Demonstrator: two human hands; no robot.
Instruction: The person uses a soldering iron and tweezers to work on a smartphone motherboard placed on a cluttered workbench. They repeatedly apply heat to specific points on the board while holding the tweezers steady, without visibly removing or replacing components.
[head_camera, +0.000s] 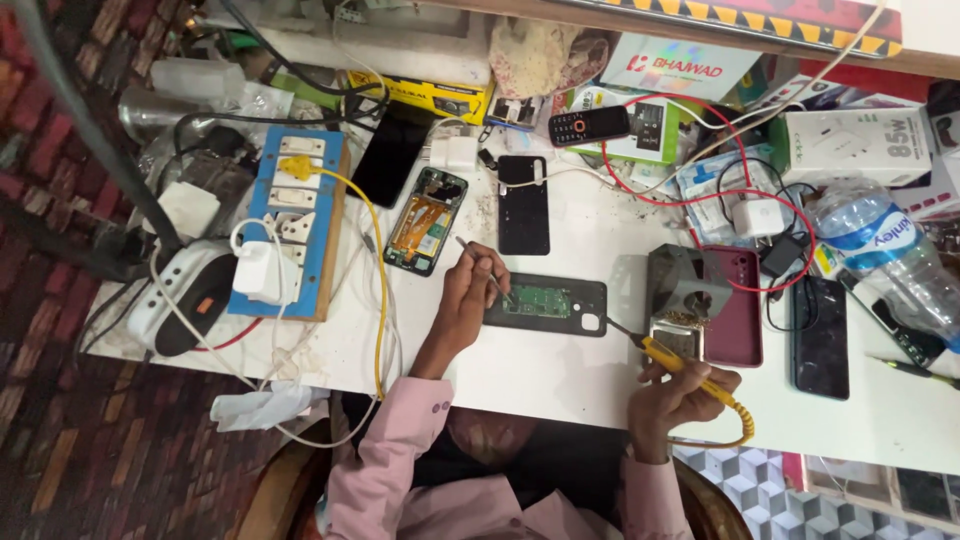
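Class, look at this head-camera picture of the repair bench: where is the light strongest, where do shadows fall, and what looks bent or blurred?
Head view: light is brightest on the white table; the left hand and right hand cast soft shadows; the brick floor at far left is dim; the water bottle and edge items look stretched by the wide lens.

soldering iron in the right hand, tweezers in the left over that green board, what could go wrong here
The soldering iron in the right hand points its tip toward the green board; a slip could scorch the black phone back around it.

The left hand holds its tweezers on the board, so its fingers could get burnt.

The iron's yellow cord hangs at the table edge and might snag.
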